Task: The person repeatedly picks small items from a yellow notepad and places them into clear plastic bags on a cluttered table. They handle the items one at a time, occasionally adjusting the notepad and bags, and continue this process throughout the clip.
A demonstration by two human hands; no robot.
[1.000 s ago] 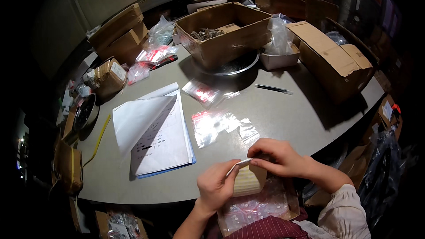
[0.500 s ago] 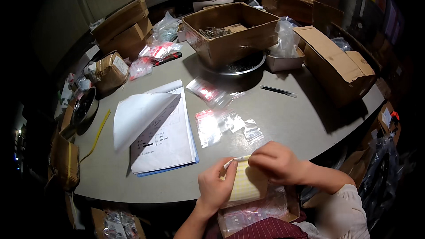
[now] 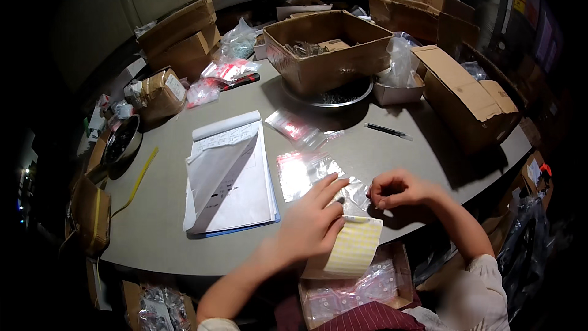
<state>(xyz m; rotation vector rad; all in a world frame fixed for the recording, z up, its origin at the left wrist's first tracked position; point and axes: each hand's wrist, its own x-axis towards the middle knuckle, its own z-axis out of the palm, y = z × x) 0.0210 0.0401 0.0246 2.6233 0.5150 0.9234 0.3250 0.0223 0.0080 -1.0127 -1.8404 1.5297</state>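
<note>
A sheet of small yellow-and-white sticker labels (image 3: 358, 245) hangs below my left hand (image 3: 312, 220), its upper left corner under my thumb. The other left fingers stretch over the small clear zip bags (image 3: 352, 193) on the table. By one fingertip shows a small dark spot that I cannot make out. My right hand (image 3: 398, 189) is closed, thumb against curled fingers, at the right edge of the bags. Whatever it pinches is too small to tell. Beneath the sheet, an open cardboard box (image 3: 401, 273) at my lap holds clear bags (image 3: 352, 288) with small round pieces inside.
A clipboard of papers (image 3: 236, 199) lies left, a black pen (image 3: 389, 131) right. More red-marked zip bags (image 3: 294, 127) lie farther back. Behind them a cardboard box (image 3: 331, 64) of metal parts rests over a metal bowl (image 3: 343, 99). Another open carton (image 3: 465, 86) stands right.
My hands have come apart. The left reached forward over the bags with the label sheet; the right moved up and right, off the sheet. The clipboard's lifted top page has dropped lower.
</note>
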